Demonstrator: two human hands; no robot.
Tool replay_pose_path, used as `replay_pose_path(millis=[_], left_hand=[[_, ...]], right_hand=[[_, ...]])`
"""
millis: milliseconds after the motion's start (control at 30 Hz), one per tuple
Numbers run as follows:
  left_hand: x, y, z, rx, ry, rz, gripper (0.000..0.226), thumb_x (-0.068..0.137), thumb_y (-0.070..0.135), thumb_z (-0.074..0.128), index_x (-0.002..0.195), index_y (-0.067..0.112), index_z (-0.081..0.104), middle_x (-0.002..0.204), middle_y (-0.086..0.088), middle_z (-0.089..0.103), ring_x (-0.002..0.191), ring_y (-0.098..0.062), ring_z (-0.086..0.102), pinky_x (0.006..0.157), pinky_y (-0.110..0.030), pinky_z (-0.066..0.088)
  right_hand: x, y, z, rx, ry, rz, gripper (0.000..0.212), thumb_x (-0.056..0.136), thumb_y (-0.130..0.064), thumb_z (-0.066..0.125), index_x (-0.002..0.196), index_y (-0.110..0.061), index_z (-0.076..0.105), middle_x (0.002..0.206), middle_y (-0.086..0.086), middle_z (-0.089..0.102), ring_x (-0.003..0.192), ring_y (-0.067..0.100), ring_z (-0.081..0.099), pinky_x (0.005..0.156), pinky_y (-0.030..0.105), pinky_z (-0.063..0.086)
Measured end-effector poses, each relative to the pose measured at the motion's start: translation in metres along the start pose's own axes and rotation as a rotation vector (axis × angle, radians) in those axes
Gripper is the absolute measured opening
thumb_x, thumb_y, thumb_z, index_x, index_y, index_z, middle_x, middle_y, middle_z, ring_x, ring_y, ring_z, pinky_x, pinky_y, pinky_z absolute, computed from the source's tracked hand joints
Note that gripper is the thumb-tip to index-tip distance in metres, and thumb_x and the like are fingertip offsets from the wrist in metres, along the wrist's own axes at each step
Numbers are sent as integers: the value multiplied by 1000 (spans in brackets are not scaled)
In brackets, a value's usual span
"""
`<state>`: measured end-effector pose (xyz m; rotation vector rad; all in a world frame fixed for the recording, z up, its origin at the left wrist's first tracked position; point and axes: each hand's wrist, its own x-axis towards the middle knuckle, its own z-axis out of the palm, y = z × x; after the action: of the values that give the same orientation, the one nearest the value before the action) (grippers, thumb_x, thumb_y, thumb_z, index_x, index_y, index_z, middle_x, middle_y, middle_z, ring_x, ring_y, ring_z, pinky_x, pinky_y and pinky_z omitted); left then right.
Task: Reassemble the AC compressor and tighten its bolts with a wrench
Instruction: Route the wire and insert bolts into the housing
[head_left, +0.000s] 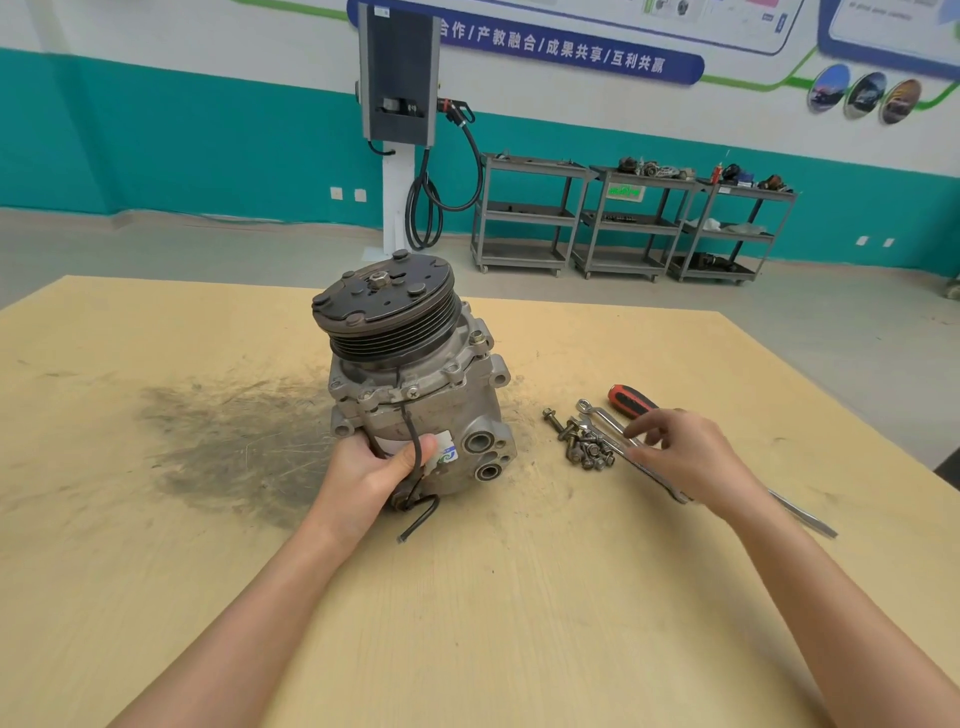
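AC compressor, grey cast-metal body with black grooved pulley (410, 379): stands pulley-up and tilted slightly on the pale yellow wooden surface (519, 597), just right of a dark smudged patch (234, 441). Left grip (371, 475) grasps the lower front of the body, thumb pressed over the white label; a black cable (415, 467) runs down past the thumb to a loose end on the surface. Right grip (691, 457) is released, fingers loosely spread, hovering over the silver metal wrench (613, 426); contact cannot be told. The compressor sits well left of this grip. A heap of grey flanged bolts (584, 447) lies between compressor and right grip, touching the wrench. A red-and-black-handled screwdriver (631, 401) lies just behind, its shaft passing under the hand.
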<state>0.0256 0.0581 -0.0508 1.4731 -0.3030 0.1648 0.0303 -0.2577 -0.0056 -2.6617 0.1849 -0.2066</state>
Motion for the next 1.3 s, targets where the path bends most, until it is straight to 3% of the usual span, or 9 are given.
replay_pose_path(millis=[133,267,433,667,767,867,933,1033,1300], left_hand=[[-1,1,1,0,-1,-3,24,75,26,64,97,19,69,91,19,75,92,5,67,77,-8,47],[-1,3,0,2,-1,3,27,75,26,64,100,18,69,94,19,75,95,4,67,80,-8,46],[-1,4,0,2,6,13,30,79,25,77,104,11,69,93,17,75,95,3,67,80,-8,47],[-2,4,0,-14,9,-1,36,75,24,66,105,5,70,92,14,75,92,3,68,79,-9,47],[-1,4,-1,-11,2,-30,25,79,25,78,99,13,71,91,17,76,92,4,68,78,-9,47],[-1,3,-1,-17,17,-29,32,75,26,69,103,11,70,95,15,76,96,1,68,81,-10,47],[-1,4,-1,-14,13,-28,34,74,26,67,104,10,70,96,15,76,97,1,68,81,-10,47],[-1,3,-1,-15,15,-37,30,74,27,68,101,14,71,94,15,76,96,0,69,80,-11,48],[-1,4,-1,-18,15,-41,30,73,27,68,101,17,70,96,16,76,97,0,69,80,-11,48]], right_hand=[[-7,5,10,-70,-56,-54,14,84,-22,72,95,-28,67,89,-3,54,81,13,48,57,14,30],[-7,1,21,-76,-14,-101,15,84,-22,73,93,-29,64,93,-1,56,84,14,49,64,27,28],[-1,0,26,-66,-15,-150,15,83,-23,73,91,-29,62,88,-5,54,77,7,49,58,19,30],[2,-2,19,-86,-17,-135,10,87,-17,70,86,-25,64,85,-9,56,74,7,51,61,18,31],[2,-20,2,44,82,-133,12,88,-12,66,86,-24,63,83,-8,67,73,3,58,63,11,39],[0,-57,-20,306,137,-213,12,89,-7,65,93,-18,67,81,-5,72,76,8,67,71,21,52],[0,-86,-31,493,84,-279,12,91,-7,64,97,-18,68,77,-6,72,68,-1,65,61,14,50],[10,-127,-40,674,-28,-319,14,92,-8,62,98,-19,69,77,-5,73,64,2,60,61,17,51],[46,-182,-33,596,-86,-425,13,95,-8,60,102,-14,69,75,-3,68,57,-2,55,57,16,48]])
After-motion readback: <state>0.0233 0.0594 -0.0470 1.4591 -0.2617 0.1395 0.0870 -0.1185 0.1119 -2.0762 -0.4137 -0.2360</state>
